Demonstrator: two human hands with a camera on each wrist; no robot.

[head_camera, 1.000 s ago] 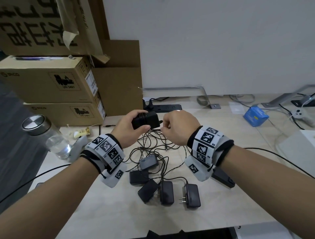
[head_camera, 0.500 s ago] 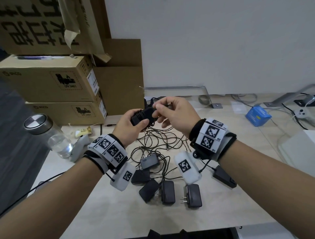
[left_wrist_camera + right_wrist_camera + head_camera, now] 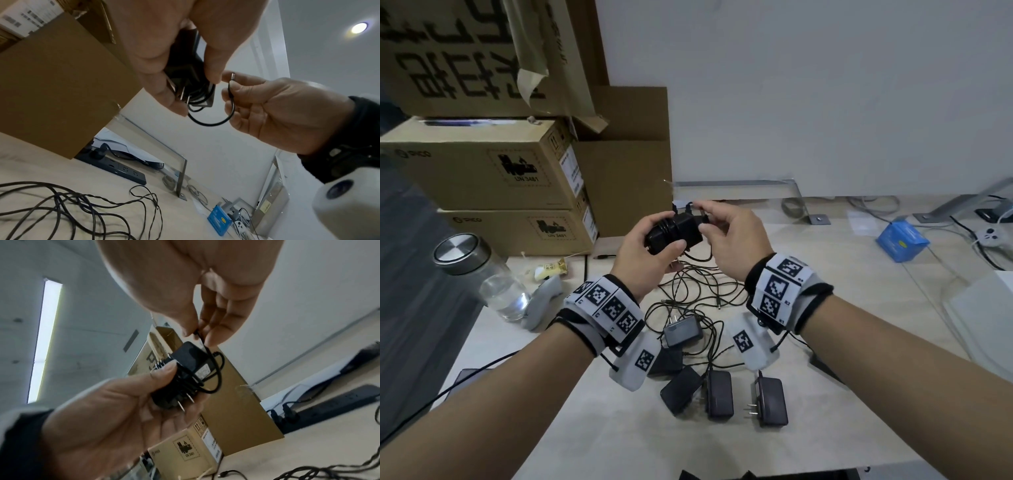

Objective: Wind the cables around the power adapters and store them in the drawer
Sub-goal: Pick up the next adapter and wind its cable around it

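Note:
My left hand grips a black power adapter above the table, its cable wound in several turns around the body and its prongs pointing down. The right hand is just right of it and pinches the cable's free plug end between thumb and forefinger, with a short loop hanging between hand and adapter. Several more black adapters lie on the table below my wrists, their thin cables in a loose tangle. No drawer shows in any view.
Stacked cardboard boxes stand at the back left, with a glass bottle with a metal lid in front of them. A black power strip lies by the wall. At the right are a blue box and a white controller.
The right hand swung up and over the adapter with the cable, laying another turn, and now holds only the short plug end beside it. Both hands have risen slightly.

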